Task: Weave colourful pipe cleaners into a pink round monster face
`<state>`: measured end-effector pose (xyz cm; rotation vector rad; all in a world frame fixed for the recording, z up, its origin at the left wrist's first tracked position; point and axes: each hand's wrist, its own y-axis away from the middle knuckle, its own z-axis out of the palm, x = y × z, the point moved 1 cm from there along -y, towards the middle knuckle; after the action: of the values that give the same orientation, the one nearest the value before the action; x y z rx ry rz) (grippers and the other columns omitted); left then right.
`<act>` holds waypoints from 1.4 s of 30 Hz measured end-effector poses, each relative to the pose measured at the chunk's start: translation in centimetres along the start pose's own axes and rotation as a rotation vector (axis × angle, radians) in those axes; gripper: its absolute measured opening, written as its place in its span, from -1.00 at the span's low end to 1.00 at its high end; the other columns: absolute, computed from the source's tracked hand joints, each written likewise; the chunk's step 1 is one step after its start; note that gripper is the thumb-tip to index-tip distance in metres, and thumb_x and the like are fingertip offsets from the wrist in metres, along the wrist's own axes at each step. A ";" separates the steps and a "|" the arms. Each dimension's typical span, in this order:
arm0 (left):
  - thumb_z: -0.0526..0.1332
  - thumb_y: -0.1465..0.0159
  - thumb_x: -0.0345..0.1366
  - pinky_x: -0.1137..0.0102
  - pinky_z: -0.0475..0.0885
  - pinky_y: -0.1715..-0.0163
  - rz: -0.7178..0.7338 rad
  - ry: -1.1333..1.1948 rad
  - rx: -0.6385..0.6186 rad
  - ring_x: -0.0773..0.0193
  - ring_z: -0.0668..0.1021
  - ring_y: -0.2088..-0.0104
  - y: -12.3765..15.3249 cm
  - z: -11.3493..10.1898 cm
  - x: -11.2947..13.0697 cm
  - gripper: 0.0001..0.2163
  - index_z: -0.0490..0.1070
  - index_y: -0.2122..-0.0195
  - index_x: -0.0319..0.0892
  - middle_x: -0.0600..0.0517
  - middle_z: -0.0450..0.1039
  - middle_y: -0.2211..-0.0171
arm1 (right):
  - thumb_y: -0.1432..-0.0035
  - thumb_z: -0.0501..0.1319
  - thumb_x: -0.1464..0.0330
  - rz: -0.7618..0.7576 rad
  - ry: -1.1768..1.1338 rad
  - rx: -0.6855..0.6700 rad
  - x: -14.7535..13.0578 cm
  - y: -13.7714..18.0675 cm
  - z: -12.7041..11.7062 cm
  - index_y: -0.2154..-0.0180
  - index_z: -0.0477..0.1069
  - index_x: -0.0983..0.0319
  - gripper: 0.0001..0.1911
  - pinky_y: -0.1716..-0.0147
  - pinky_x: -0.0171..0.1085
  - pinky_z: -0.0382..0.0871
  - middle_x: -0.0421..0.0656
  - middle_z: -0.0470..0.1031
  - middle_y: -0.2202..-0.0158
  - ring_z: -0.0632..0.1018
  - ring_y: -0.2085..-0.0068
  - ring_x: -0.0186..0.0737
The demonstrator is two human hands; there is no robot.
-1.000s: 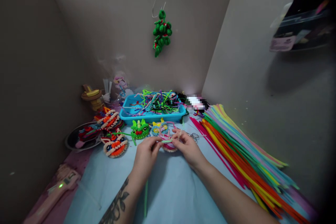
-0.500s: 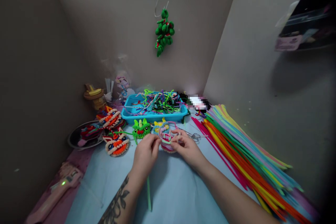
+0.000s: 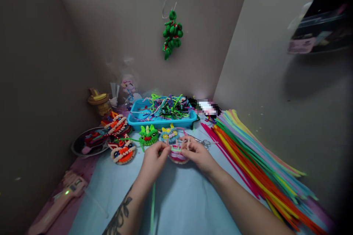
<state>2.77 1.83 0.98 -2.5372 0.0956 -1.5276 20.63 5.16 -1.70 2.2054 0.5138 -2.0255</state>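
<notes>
Pinches a pink woven pipe-cleaner disc [image 3: 178, 155] just in front of the blue tray [image 3: 162, 122], gripping its left edge with the left hand [image 3: 153, 158] and its right edge with the right hand [image 3: 199, 154], fingers of both curled tight. Trails a light green pipe cleaner [image 3: 152, 205] from under the left hand, away from the tray. Between tray and disc, a green horned figure [image 3: 148, 136]; right of the tray, small scissors [image 3: 204, 142] and a long bundle of coloured pipe cleaners [image 3: 256, 158].

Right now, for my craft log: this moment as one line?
left hand: holds light green pipe cleaner | right hand: grips round pink pipe-cleaner weave | both: over pale blue table cover
</notes>
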 end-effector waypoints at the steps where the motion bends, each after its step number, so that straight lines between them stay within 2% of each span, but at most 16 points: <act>1: 0.17 -0.14 -0.20 0.47 0.20 0.49 -0.034 0.055 -0.018 0.32 0.36 0.53 0.0 0.0 -0.1 -0.84 0.35 0.47 -0.18 0.12 0.32 0.58 | 0.03 0.29 0.14 0.011 -0.013 0.003 0.1 0.0 0.0 0.44 0.51 0.26 -0.71 -0.03 -0.08 0.26 -0.03 0.31 0.02 0.40 -0.02 -0.02; 4: 0.20 -0.10 -0.18 0.49 0.14 0.55 -0.103 0.180 -0.119 0.35 0.29 0.58 -0.2 0.2 -0.6 -0.81 0.35 0.34 -0.20 0.18 0.23 0.62 | 0.04 0.30 0.15 0.013 -0.043 0.016 0.2 -0.1 -0.2 0.46 0.50 0.25 -0.72 -0.04 -0.05 0.23 -0.03 0.33 0.03 0.38 -0.04 0.01; 6: 0.18 -0.11 -0.19 0.48 0.14 0.54 -0.094 0.175 -0.173 0.36 0.29 0.57 -0.3 0.2 -0.7 -0.82 0.35 0.43 -0.21 0.16 0.23 0.62 | 0.02 0.29 0.17 -0.019 -0.036 0.030 0.2 -0.1 -0.3 0.48 0.47 0.24 -0.75 -0.07 -0.04 0.19 -0.05 0.37 0.08 0.37 -0.06 0.02; 8: 0.16 -0.12 -0.20 0.48 0.16 0.51 -0.066 0.124 -0.165 0.35 0.30 0.54 -0.4 0.2 -0.7 -0.81 0.32 0.53 -0.21 0.12 0.26 0.60 | 0.00 0.29 0.20 -0.062 -0.023 0.049 0.2 0.0 -0.3 0.49 0.44 0.22 -0.79 -0.09 -0.05 0.16 -0.07 0.40 0.15 0.36 -0.08 0.01; 10: 0.15 -0.14 -0.23 0.47 0.18 0.48 -0.040 0.083 -0.132 0.33 0.33 0.51 -0.4 0.1 -0.7 -0.82 0.32 0.54 -0.21 0.11 0.29 0.58 | 0.00 0.29 0.22 -0.088 -0.018 0.073 0.1 0.0 -0.2 0.50 0.41 0.21 -0.80 -0.09 -0.07 0.17 -0.08 0.41 0.16 0.36 -0.08 0.00; 14: 0.12 -0.17 -0.26 0.46 0.22 0.44 0.012 0.044 -0.090 0.31 0.36 0.47 -0.2 0.3 -0.4 -0.84 0.33 0.51 -0.20 0.09 0.33 0.54 | 0.00 0.29 0.20 -0.069 -0.009 0.096 0.2 0.0 -0.1 0.52 0.41 0.21 -0.77 -0.03 -0.11 0.24 -0.05 0.36 0.05 0.37 -0.07 -0.02; 18: 0.11 -0.19 -0.28 0.47 0.22 0.44 0.049 -0.007 -0.038 0.31 0.37 0.47 0.3 0.7 -0.1 -0.85 0.34 0.48 -0.19 0.10 0.34 0.53 | 0.02 0.30 0.16 -0.035 -0.019 0.104 0.2 0.0 -0.2 0.48 0.47 0.21 -0.76 -0.05 -0.09 0.21 -0.02 0.28 -0.07 0.35 -0.10 0.00; 23: 0.12 -0.20 -0.29 0.47 0.24 0.43 0.110 -0.023 0.015 0.32 0.39 0.45 0.4 0.8 0.2 -0.87 0.35 0.45 -0.19 0.08 0.38 0.49 | 0.07 0.34 0.19 -0.041 -0.002 0.081 -0.4 0.3 -0.2 0.50 0.48 0.21 -0.79 -0.08 -0.09 0.18 -0.02 0.25 -0.11 0.31 -0.14 0.02; 26: 0.12 -0.21 -0.29 0.48 0.25 0.42 0.132 -0.021 0.024 0.32 0.40 0.46 0.5 0.9 0.2 -0.86 0.35 0.47 -0.19 0.08 0.38 0.49 | 0.01 0.30 0.22 -0.061 0.035 0.069 -0.7 0.5 -0.1 0.50 0.45 0.21 -0.81 -0.08 -0.13 0.17 -0.04 0.26 -0.10 0.31 -0.14 -0.03; 32: 0.12 -0.20 -0.28 0.48 0.24 0.43 0.124 -0.022 0.000 0.32 0.39 0.47 0.5 0.9 0.2 -0.85 0.36 0.48 -0.19 0.08 0.37 0.50 | -0.09 0.22 0.23 -0.125 0.051 0.086 0.1 0.4 0.1 0.49 0.37 0.21 -0.79 -0.06 -0.16 0.19 -0.06 0.25 -0.07 0.35 -0.08 -0.09; 37: 0.14 -0.17 -0.27 0.48 0.24 0.45 0.038 0.011 -0.088 0.32 0.39 0.48 0.2 0.7 0.0 -0.86 0.41 0.43 -0.20 0.08 0.40 0.52 | -0.06 0.24 0.20 -0.088 0.020 0.123 0.5 0.2 0.0 0.50 0.36 0.21 -0.77 0.06 -0.18 0.30 -0.05 0.25 -0.03 0.41 0.01 -0.09; 40: 0.14 -0.16 -0.26 0.47 0.22 0.47 -0.001 -0.010 -0.139 0.32 0.39 0.50 0.1 0.5 -0.3 -0.85 0.45 0.37 -0.20 0.08 0.42 0.51 | -0.02 0.26 0.19 -0.062 0.014 0.157 0.5 0.1 -0.2 0.50 0.39 0.21 -0.77 0.04 -0.18 0.30 -0.05 0.28 0.02 0.40 -0.02 -0.08; 42: 0.12 -0.17 -0.26 0.47 0.22 0.46 0.003 -0.047 -0.147 0.32 0.38 0.50 0.0 0.4 -0.4 -0.84 0.44 0.42 -0.20 0.08 0.41 0.52 | -0.01 0.27 0.19 -0.043 -0.001 0.149 0.4 0.0 -0.2 0.48 0.41 0.21 -0.78 0.04 -0.18 0.31 -0.05 0.29 0.01 0.39 -0.05 -0.08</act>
<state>2.91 1.91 0.41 -2.6827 0.2125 -1.5109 20.86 5.27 -2.12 2.2949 0.4268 -2.1520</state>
